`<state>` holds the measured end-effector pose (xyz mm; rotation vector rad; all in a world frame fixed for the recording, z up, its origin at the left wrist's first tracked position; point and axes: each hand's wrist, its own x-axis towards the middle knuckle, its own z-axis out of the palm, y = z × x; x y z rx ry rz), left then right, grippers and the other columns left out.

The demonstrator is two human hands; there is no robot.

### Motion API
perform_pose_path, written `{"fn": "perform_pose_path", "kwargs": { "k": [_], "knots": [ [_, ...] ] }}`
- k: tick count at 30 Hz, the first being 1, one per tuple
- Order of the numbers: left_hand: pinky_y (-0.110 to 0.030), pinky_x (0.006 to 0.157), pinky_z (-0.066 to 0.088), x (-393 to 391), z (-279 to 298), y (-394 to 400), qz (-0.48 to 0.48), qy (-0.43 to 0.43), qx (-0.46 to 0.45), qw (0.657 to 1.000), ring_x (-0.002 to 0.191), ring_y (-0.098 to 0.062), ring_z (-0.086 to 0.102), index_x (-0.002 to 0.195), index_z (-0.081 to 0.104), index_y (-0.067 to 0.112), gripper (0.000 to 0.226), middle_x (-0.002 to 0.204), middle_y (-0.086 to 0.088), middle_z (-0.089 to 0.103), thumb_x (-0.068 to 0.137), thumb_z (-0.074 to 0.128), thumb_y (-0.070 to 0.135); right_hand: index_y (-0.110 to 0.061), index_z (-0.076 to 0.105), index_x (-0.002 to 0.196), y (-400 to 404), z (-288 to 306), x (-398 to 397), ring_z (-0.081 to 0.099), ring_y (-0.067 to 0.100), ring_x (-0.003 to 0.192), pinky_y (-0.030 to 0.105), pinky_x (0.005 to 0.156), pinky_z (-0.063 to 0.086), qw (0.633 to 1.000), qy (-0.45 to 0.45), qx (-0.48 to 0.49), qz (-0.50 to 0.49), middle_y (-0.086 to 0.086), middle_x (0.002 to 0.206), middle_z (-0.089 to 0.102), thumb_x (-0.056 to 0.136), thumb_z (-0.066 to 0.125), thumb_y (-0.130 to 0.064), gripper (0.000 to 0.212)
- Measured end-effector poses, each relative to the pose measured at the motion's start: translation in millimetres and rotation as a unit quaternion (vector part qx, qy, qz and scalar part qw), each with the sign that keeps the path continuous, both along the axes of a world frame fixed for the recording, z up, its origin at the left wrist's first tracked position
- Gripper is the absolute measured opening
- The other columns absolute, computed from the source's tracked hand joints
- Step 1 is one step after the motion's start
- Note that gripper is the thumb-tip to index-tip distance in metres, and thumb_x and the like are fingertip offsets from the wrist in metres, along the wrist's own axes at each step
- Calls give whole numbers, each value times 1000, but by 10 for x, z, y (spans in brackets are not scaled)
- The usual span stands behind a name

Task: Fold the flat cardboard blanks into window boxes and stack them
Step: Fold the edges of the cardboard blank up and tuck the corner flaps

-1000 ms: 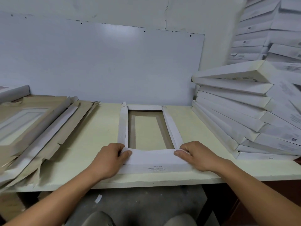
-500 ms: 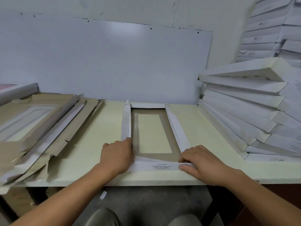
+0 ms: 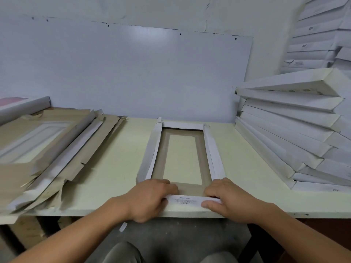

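Centre of the frame, on the pale worktop: a half-folded window box, white side walls raised left and right, brown inner face and a rectangular window showing the worktop through it. Near end at the lower centre, right at the worktop's front edge, with a white flap bearing small print too fine to read.

Left hand over the near left corner of the box, fingers curled down onto the flap's left end, thumb tucked under the front edge; corner itself hidden beneath the hand. Right hand over the near right corner, fingers bent and pressing along the flap's right end, that corner likewise covered. Cannot tell whether the flap ends are tucked in or merely held down.

Left of the frame: a loose heap of flat cardboard blanks, brown and white, overlapping and hanging over the worktop's edge, cut off by the left border. Above it, upper left, a white-edged item with a pinkish face, mostly out of frame. Right side: a slanting stack of finished white boxes, running out of the right border, with more boxes piled behind in the upper right corner, labels illegible. Behind everything, a pale board against the wall. Bottom edge: knees in grey, partly cut off, and a small white scrap on the floor.
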<state>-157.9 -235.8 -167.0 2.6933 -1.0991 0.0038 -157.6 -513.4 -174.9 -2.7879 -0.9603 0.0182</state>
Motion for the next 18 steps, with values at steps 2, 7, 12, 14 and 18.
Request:
{"fn": "perform_pose_path", "kwargs": {
  "k": [2,7,12,14,18],
  "knots": [
    [-33,82,44,-9,95,135,-20,54,20,998,94,-16,52,99,53,28,35,100,4,54,78,43,2,-35,62,93,-56,45,-10,42,0,100,20,91,36,998,56,23,-6,-17,92,50,76,64,-69,38],
    [-29,84,46,50,229,529,-4,102,58,993,89,-8,51,85,52,26,42,92,10,55,63,36,-6,-45,60,120,-186,188,116,25,-9,132,13,110,16,996,78,16,32,-34,127,44,70,76,-59,55],
    [-18,85,31,217,245,989,53,75,143,986,97,-1,43,83,57,27,43,92,13,56,61,39,-6,-37,60,126,-256,323,329,40,1,123,23,109,28,998,10,-56,-1,-19,127,51,88,68,-29,40],
    [-22,86,28,276,263,1143,73,52,164,982,101,2,36,77,59,31,44,95,18,51,58,41,-4,-37,62,115,-287,377,372,50,5,108,30,98,42,996,9,-87,-33,-19,113,54,88,67,-31,28],
    [-28,91,35,387,335,1314,136,-27,148,979,109,-5,36,74,63,41,46,110,22,48,69,48,-2,-35,60,97,-243,371,336,51,3,84,30,80,48,987,16,-154,-47,-16,93,57,89,59,-47,14]
  ]
}}
